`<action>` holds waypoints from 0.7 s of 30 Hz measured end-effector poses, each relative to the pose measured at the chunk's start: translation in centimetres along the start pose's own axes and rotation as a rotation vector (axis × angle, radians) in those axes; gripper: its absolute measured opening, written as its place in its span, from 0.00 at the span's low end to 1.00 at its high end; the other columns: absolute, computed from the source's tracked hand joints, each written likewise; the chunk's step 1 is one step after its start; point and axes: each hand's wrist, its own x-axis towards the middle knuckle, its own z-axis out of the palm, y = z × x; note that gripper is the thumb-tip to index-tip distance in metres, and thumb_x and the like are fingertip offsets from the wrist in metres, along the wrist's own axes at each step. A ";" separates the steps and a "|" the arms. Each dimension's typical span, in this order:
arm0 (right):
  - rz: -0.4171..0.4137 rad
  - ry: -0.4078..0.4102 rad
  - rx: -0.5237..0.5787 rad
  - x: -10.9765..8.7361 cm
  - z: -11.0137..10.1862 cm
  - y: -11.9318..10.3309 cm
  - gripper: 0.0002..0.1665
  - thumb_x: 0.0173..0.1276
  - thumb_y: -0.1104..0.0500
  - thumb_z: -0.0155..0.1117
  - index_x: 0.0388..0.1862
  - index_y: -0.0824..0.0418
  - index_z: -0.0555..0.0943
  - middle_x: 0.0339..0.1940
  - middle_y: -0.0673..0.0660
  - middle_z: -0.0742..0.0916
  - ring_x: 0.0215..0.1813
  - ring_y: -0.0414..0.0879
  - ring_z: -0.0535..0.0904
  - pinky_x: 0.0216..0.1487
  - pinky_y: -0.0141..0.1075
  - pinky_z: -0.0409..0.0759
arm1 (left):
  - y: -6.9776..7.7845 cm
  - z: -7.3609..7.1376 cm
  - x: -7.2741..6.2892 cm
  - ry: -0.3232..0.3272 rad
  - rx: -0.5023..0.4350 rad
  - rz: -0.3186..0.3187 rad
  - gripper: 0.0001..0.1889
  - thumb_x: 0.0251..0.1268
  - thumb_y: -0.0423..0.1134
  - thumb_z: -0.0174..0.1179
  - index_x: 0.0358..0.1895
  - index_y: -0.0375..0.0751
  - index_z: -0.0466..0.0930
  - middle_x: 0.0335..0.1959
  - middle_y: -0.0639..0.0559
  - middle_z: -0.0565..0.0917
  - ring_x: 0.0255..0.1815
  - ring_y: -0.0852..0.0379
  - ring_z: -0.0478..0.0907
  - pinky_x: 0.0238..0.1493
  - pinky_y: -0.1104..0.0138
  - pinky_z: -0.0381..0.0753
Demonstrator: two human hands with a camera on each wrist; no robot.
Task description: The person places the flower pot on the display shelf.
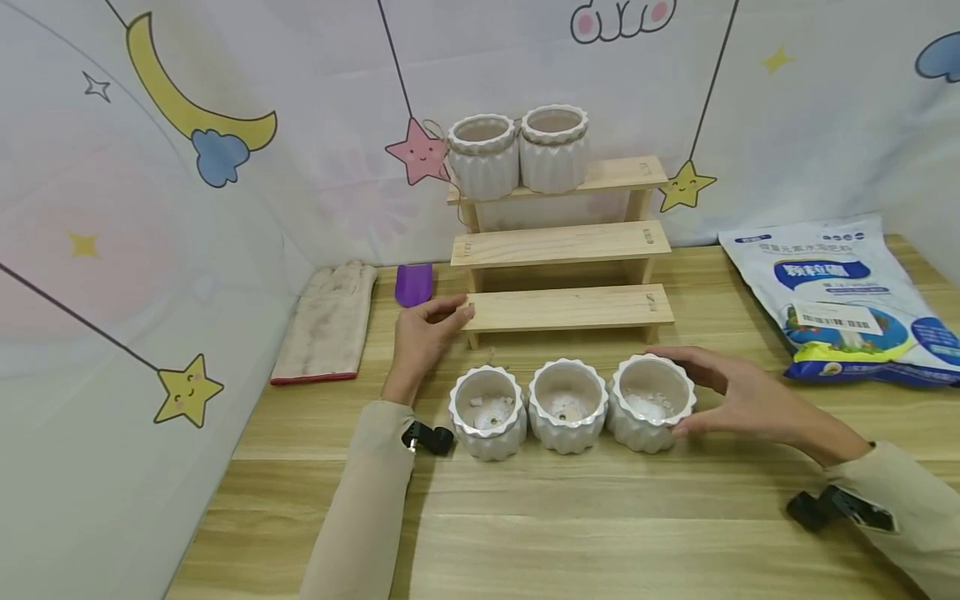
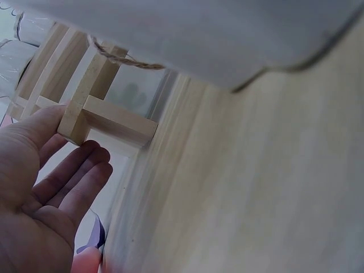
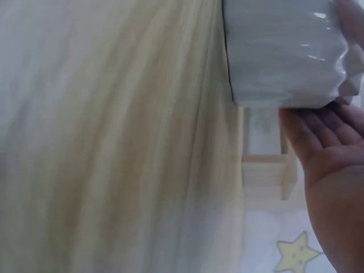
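Three white ceramic flower pots with scalloped rims stand in a row on the table: the left pot (image 1: 489,442), the middle pot (image 1: 567,437) and the right pot (image 1: 647,433). My right hand (image 1: 750,400) grips the right pot from its outer side, thumb in front and fingers behind; the right wrist view shows that pot (image 3: 284,57) close up. Behind the row is a three-tier wooden plant stand (image 1: 570,308). With thumb and fingers, my left hand (image 1: 427,337) pinches the left end of its lowest board, also visible in the left wrist view.
Two more white pots (image 1: 483,167) sit on the stand's top tier. To the left lie a pair of cloth gloves (image 1: 326,321) and a purple scoop (image 1: 414,285). A printed plastic bag (image 1: 847,292) lies at the right. A patterned cloth hangs behind the table.
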 end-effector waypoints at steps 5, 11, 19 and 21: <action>0.071 0.027 -0.011 0.0 0.1 -0.1 0.53 0.51 0.63 0.90 0.76 0.64 0.74 0.71 0.66 0.80 0.68 0.27 0.74 0.65 0.21 0.71 | -1.3 0.0 0.5 0.005 -0.010 0.011 0.16 0.69 0.38 0.75 0.56 0.35 0.90 0.55 0.40 0.89 0.52 0.51 0.86 0.46 0.76 0.81; 0.069 0.047 0.000 -0.1 0.1 0.0 0.52 0.51 0.64 0.90 0.74 0.66 0.75 0.69 0.66 0.81 0.68 0.29 0.74 0.66 0.21 0.70 | -1.3 0.0 0.4 0.009 -0.016 0.031 0.16 0.67 0.40 0.76 0.54 0.37 0.91 0.52 0.42 0.90 0.49 0.52 0.87 0.47 0.73 0.83; 0.064 0.107 0.004 -0.3 -0.2 0.0 0.50 0.49 0.68 0.89 0.73 0.67 0.76 0.67 0.66 0.83 0.66 0.28 0.75 0.65 0.20 0.70 | -1.3 0.0 0.4 0.012 -0.006 0.035 0.15 0.67 0.38 0.76 0.54 0.36 0.91 0.52 0.44 0.91 0.48 0.56 0.87 0.47 0.73 0.83; 0.083 0.126 -0.007 -0.3 -0.4 -0.1 0.50 0.50 0.68 0.89 0.73 0.66 0.77 0.67 0.66 0.83 0.65 0.27 0.76 0.64 0.19 0.71 | -1.3 0.0 0.5 0.013 -0.006 0.035 0.15 0.67 0.38 0.76 0.54 0.36 0.91 0.51 0.43 0.91 0.46 0.58 0.87 0.46 0.73 0.83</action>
